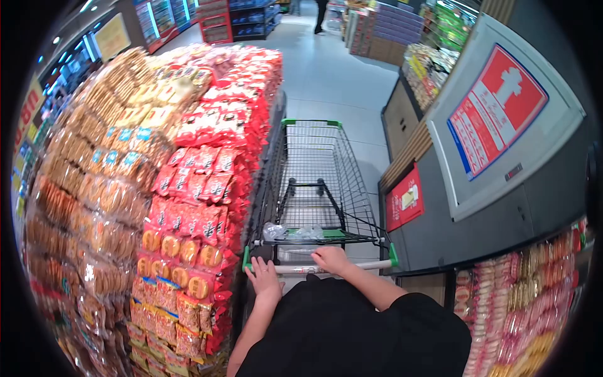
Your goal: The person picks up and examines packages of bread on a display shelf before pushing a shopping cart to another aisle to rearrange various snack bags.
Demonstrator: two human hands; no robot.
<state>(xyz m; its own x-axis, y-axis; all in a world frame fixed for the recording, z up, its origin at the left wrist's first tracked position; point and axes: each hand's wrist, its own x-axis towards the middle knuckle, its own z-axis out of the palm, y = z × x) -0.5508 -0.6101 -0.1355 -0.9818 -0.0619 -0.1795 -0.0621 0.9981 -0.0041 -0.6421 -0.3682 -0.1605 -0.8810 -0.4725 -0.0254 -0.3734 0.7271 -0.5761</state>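
Note:
A wire shopping cart (314,147) with green corners stands in front of me, with crumpled clear plastic (309,233) near its handle end. My right hand (331,259) is closed round the middle of the pale cart handle (367,265). At the handle's left part lies my left hand (264,276), its fingers spread and resting on or against the bar, not wrapped round anything visible. Close to the cart's left side rises a tall display of red snack packets (201,163).
Packaged biscuits (94,201) fill the display's left side. On the right stand a dark counter (490,232), a framed red sign (499,110) and more packets (515,308). Ahead, a tiled aisle (314,75) leads to stacked boxes (396,28) and a person's dark-clothed leg (320,16).

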